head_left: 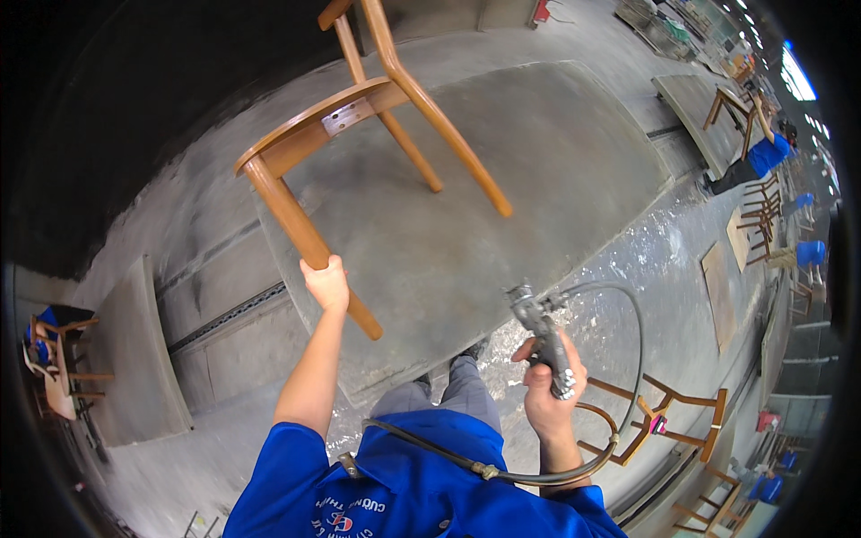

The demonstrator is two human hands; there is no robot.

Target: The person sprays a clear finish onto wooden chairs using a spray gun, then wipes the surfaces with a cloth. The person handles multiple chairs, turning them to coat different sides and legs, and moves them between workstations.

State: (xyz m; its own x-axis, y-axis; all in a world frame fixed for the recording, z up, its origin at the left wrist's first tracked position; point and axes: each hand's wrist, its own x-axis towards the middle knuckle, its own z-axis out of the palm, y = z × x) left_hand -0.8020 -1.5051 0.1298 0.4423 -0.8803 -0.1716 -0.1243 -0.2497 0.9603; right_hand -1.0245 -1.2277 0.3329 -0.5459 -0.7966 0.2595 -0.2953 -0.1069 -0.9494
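Note:
My left hand (328, 283) is wrapped round one front leg of a brown wooden chair (309, 130), which is held tilted in the air. The chair's seat and back point away from me, toward the upper left. In my right hand (553, 394) is a metal spray gun (536, 318), its nozzle end turned away from me and its handle in my fingers. The gun stands apart from the chair, to the right of its legs. A dark hose (639, 345) loops from the gun down past my right forearm and across my waist.
Beneath the chair lies a large grey board (556, 161). A wooden chair frame (668, 421) is close by my right arm. Farther right, a person in blue (767, 157) handles another chair (731, 117). Another board (134, 359) and chairs (61, 359) are at the left.

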